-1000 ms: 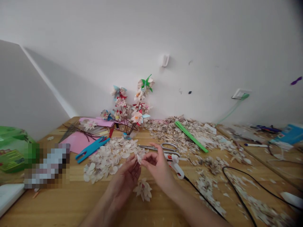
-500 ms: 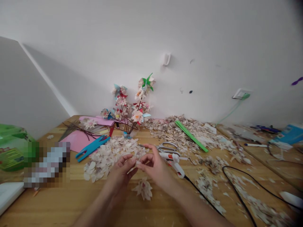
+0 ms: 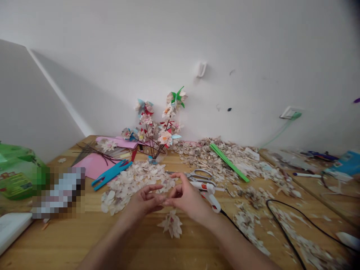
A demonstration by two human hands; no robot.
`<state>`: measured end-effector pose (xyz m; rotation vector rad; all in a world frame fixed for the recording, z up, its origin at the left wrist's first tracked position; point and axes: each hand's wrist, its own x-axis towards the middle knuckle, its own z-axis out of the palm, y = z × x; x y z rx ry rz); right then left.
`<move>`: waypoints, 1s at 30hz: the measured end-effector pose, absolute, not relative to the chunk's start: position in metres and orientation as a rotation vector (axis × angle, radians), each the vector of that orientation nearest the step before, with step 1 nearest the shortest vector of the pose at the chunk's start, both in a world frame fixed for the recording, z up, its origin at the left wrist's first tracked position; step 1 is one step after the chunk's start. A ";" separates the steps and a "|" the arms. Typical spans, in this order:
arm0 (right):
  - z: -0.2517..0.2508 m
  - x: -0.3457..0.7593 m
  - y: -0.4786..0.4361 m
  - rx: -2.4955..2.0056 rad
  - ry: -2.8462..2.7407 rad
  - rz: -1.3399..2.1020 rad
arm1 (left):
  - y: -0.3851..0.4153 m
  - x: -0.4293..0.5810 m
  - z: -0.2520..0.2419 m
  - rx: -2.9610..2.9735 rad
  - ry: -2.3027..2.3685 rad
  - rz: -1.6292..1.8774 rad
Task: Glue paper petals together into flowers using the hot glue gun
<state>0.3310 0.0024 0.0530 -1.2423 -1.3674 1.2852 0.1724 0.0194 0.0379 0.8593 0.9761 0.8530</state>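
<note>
My left hand (image 3: pixel 147 199) and my right hand (image 3: pixel 184 197) meet at the fingertips above the wooden table. Both pinch, with the other fingers loosely curled, and whatever lies between the tips is too small to make out. Just below them a pale flower (image 3: pixel 172 224) made of whitish petals rests on the tabletop. Behind my left hand spreads a heap of loose whitish petals (image 3: pixel 120 187). Close to my right hand lie a white glue gun (image 3: pixel 210 197) with an orange part and a pair of grey-handled scissors (image 3: pixel 201 174).
Finished flowers on brown stems (image 3: pixel 157 131) stand against the wall. A blue strip (image 3: pixel 112 174) and pink sheets (image 3: pixel 95 167) lie left, near a green bag (image 3: pixel 21 172). A green strip (image 3: pixel 229 163) crosses scattered scraps (image 3: pixel 197 153). A black cord (image 3: pixel 284 225) loops at right.
My fingertips have come down slightly, and the left fingers are straighter. A small pale bit seen between the fingertips before is now hidden. The whole view has shifted a little.
</note>
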 end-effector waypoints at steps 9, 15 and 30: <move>0.055 0.330 0.001 -1.366 -1.432 1.155 | 0.025 0.169 0.031 1.016 1.012 0.872; 0.052 0.340 -0.002 -1.348 -1.465 1.113 | 0.029 0.175 0.032 0.941 0.929 0.911; 0.036 0.509 -0.021 -1.430 -1.045 0.672 | 0.032 0.175 0.024 0.493 1.007 1.108</move>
